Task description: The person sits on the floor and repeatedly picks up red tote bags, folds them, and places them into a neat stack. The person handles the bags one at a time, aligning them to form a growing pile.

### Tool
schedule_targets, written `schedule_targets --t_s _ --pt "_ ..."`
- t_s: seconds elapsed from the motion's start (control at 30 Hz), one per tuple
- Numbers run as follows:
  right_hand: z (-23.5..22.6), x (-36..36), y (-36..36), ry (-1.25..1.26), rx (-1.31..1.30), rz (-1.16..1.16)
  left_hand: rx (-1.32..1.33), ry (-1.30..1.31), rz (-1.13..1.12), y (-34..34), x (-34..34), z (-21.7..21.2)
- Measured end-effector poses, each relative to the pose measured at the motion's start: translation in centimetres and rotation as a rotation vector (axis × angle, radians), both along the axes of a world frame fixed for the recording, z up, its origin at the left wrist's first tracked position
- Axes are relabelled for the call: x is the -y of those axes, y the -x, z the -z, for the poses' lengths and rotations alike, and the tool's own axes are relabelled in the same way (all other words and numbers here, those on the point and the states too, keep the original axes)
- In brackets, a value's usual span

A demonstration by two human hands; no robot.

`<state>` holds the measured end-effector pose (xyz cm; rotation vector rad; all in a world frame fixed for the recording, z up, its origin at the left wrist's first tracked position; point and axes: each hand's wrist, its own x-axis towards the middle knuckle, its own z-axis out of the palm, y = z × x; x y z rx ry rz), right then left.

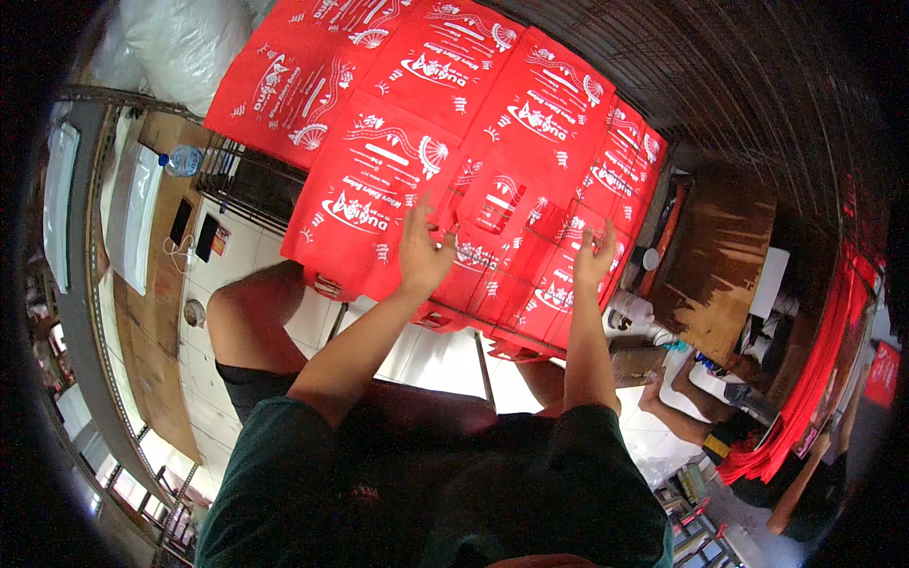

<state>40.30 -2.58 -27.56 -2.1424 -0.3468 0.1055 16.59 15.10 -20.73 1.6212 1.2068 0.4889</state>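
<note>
Red fabric bags (379, 189) with white printing lie overlapping across a wire rack before me. One red bag with a cut-out handle (499, 201) lies between my two hands, over the others. My left hand (423, 254) is over the printed bags at the left of that handle, thumb and fingers apart. Across from it, my right hand (594, 257) is by the right-hand bags, its fingers also spread. Neither hand visibly grips anything. Whether the fingertips touch the fabric is hard to make out.
A water bottle (182, 161) and phone (207, 237) sit on the left. Clear plastic sacks (180, 47) lie at the far left. Bare wire rack (739, 104) extends to the far right. A wooden board (724, 256) stands right, and other people's limbs (686, 402) show lower right.
</note>
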Motion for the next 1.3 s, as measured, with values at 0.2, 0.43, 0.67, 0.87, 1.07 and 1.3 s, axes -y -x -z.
schedule_targets --t_s 0.2,0.43,0.67,0.87,1.07,1.3 --pt "-6.6 8.0 6.7 -0.072 -0.265 -0.047 0.039 -0.007 0.007 3.4 -2.1 -3.2" --pt "-13.3 15.3 17.0 -0.028 -0.325 -0.324 0.171 0.279 0.612 12.7 4.1 -14.3" --pt "-11.9 17.0 23.6 0.216 -0.397 -0.566 -0.229 0.165 1.279 22.7 11.5 -6.9" --pt "-9.1 17.6 21.5 0.430 -0.365 -0.324 -0.228 0.547 1.013 22.4 11.1 -7.1" --pt "-9.0 18.1 22.5 0.486 -0.212 -0.467 -0.236 0.536 1.008 21.3 12.0 -7.4" --pt "-10.4 18.9 23.6 0.530 -0.265 -0.460 -0.277 0.534 0.989 21.8 12.3 -7.5"
